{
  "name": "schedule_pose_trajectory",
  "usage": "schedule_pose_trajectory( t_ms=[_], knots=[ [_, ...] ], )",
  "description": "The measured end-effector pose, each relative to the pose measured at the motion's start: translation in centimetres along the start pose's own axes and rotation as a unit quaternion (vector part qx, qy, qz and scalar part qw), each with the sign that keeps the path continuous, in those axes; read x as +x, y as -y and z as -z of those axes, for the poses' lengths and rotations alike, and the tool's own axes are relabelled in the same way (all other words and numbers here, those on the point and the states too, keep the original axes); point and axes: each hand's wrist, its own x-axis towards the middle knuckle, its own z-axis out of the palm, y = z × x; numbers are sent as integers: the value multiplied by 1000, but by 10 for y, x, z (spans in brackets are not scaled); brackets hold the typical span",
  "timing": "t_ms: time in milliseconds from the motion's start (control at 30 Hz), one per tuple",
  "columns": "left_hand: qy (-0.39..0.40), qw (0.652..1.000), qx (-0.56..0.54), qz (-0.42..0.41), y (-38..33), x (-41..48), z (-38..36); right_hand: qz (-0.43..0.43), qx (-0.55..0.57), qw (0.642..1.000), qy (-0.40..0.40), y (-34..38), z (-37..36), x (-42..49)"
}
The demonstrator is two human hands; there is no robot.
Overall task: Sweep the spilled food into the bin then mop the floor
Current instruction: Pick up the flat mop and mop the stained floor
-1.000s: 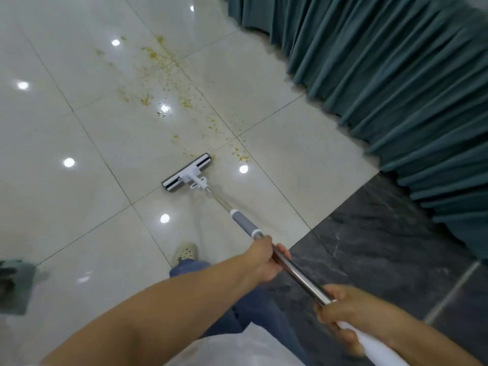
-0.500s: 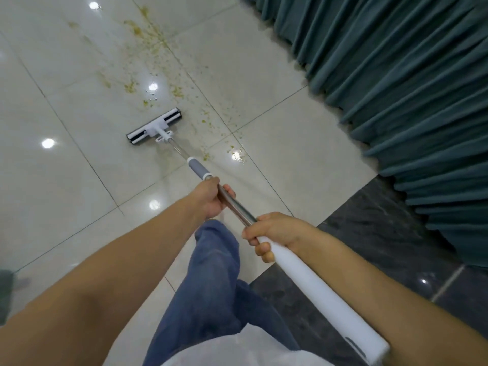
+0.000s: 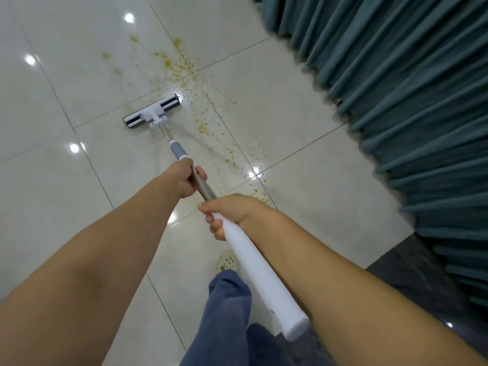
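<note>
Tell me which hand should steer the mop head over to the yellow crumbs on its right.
Left, probably. The left hand grips the metal pole nearest the mop head; the right hand sits back on the white handle.

Two bare arms reaching forward, both hands gripping.
Left hand (image 3: 184, 178) is clenching toward twelve o'clock; right hand (image 3: 232, 211) is closing just behind it, toward five o'clock.

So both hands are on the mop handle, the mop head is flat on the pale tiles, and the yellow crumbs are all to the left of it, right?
Not quite. The head view shows the crumbs mostly ahead and to the right of the mop head, trailing toward the curtain side. The rest holds: left hand and right hand grip the handle.
</note>
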Motion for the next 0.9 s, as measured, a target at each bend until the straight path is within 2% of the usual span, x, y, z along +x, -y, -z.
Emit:
schedule_pose_trajectory(
  t_ms=[133, 400, 700, 900],
  knots=[
    [-8, 1000, 6, 13, 16, 1, -21, -17, -15, 1000, -5, -3, 31, -5],
    [6, 998, -50, 32, 133, -38, -70, -23, -53, 998, -24, -81, 124, -61],
    [41, 996, -66, 50, 344, -142, -141, -47, -81, 995, -34, -241, 270, -173],
    [54, 992, -41, 104, 493, -221, -207, -55, -120, 990, -58, -349, 378, -275]
  ],
)
